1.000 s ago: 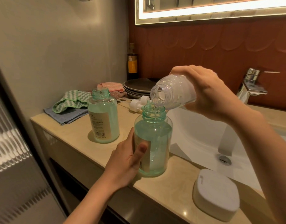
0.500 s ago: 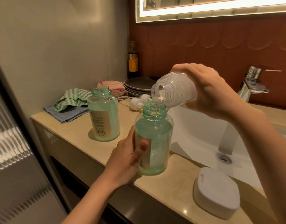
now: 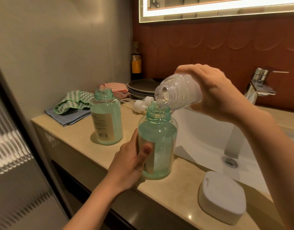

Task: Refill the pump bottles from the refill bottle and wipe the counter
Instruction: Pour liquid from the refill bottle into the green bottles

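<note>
The left grip (image 3: 129, 165) curls round the lower body of the near green pump bottle (image 3: 159, 130), with the thumb pressed across its paper label and the fingers hidden behind. This bottle stands upright and uncapped on the beige bench (image 3: 73, 135), close to the front edge and just beside the white sink basin (image 3: 209, 138). The right grip (image 3: 214, 92) is closed round the base end of the clear refill bottle (image 3: 177, 93), holding it tipped nearly level. Its open mouth hangs just above the green bottle's neck, and a thin run of clear liquid falls between them.

A second green pump bottle (image 3: 106, 120), also uncapped, stands upright further back to the left, apart from both hands. Two white pump heads (image 3: 141, 103) lie on the bench behind the near bottle. Beyond them are a stack of dark plates (image 3: 141, 88), a pink cloth (image 3: 114, 86) and a green zigzag cloth (image 3: 71, 102) on a folded blue cloth (image 3: 68, 115). A white lidded box (image 3: 222, 206) sits at the front right, and a chrome tap (image 3: 259, 85) stands behind the basin
</note>
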